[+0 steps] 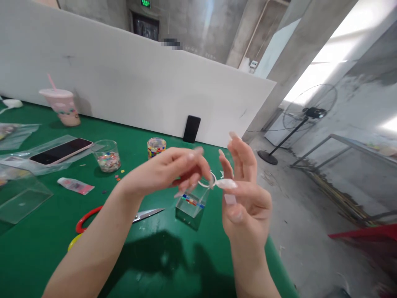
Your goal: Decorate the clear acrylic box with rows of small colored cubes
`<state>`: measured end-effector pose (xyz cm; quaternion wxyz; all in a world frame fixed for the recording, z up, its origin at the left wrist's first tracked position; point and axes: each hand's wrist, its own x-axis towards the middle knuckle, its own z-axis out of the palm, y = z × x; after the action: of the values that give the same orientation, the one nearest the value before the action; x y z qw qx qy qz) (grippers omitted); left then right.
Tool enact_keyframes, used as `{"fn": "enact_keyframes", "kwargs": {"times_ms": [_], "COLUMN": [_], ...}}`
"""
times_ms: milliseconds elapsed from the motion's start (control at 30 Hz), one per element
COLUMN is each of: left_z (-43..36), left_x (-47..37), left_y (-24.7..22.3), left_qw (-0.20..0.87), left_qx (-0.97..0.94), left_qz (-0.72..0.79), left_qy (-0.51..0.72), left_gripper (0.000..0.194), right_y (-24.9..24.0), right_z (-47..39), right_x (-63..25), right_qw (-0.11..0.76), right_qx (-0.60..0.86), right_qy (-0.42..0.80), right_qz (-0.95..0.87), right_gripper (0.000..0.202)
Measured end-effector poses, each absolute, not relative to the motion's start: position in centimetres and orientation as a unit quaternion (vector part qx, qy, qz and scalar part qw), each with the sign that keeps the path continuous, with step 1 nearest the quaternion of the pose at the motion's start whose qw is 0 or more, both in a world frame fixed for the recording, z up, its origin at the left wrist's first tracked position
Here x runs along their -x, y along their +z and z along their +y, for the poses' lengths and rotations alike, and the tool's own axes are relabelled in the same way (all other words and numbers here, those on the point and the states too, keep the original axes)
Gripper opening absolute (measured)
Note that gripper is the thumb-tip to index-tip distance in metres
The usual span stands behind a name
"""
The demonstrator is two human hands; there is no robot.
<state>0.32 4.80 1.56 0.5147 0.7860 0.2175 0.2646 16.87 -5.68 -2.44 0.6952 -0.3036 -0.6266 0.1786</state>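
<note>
My right hand is raised over the right part of the table, a small white square piece pinched between its thumb and index finger. The other fingers stand up. My left hand reaches in from the left with bent fingers, its index fingertip near the right index nail. Motion blurs these fingers, so I cannot tell if they hold anything. A thin white ring shows behind the left fingertips; whether they touch it is unclear. Below stands a clear square box with a row of coloured tiles along one edge.
Scissors with red and yellow handles lie under my left forearm. Farther left are a tube, a clear cup of small pieces, a phone and a drink cup. A tile-covered jar and upright black phone stand behind.
</note>
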Motion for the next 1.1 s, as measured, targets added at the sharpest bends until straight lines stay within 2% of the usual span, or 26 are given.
{"fn": "enact_keyframes", "kwargs": {"times_ms": [233,433,533,700,867,1000,1067,1100], "left_z": [1.3,-0.2,-1.2,-2.7,-2.5,-2.4,-2.4,-2.4], "left_x": [-3.6,-4.7,-5.2,-5.1,-4.2,-3.9,-3.9,-3.9], "left_y": [0.5,-0.5,-0.9,-0.7,-0.1,0.0,0.1,0.2], "left_qw": [0.704,0.782,0.832,0.858,0.861,0.863,0.864,0.864], "left_qx": [-0.642,-0.548,-0.479,-0.432,-0.437,-0.449,-0.449,-0.449], "left_qz": [0.001,-0.027,-0.012,0.024,0.014,-0.015,-0.016,-0.013], "left_qy": [0.305,0.296,0.28,0.277,0.26,0.231,0.227,0.229], "left_gripper": [0.036,0.019,0.023,0.063,0.066,0.067,0.068,0.068], "right_y": [-2.7,-2.7,-2.9,-3.5,-3.4,-3.1,-3.3,-3.5], "right_z": [-6.2,-6.6,-6.5,-6.9,-7.6,-7.8,-8.0,-8.2], "right_x": [-16.7,-16.2,-16.3,-16.7,-16.8,-16.4,-16.3,-16.3], "right_qw": [0.714,0.706,0.716,0.699,0.659,0.637,0.651,0.666], "right_qx": [0.29,0.301,0.301,0.342,0.373,0.387,0.381,0.386], "right_qy": [0.175,0.15,0.071,-0.015,-0.128,-0.175,-0.166,-0.117], "right_qz": [-0.613,-0.623,-0.626,-0.628,-0.64,-0.643,-0.635,-0.628], "right_gripper": [0.017,0.024,0.02,0.033,0.041,0.047,0.047,0.047]}}
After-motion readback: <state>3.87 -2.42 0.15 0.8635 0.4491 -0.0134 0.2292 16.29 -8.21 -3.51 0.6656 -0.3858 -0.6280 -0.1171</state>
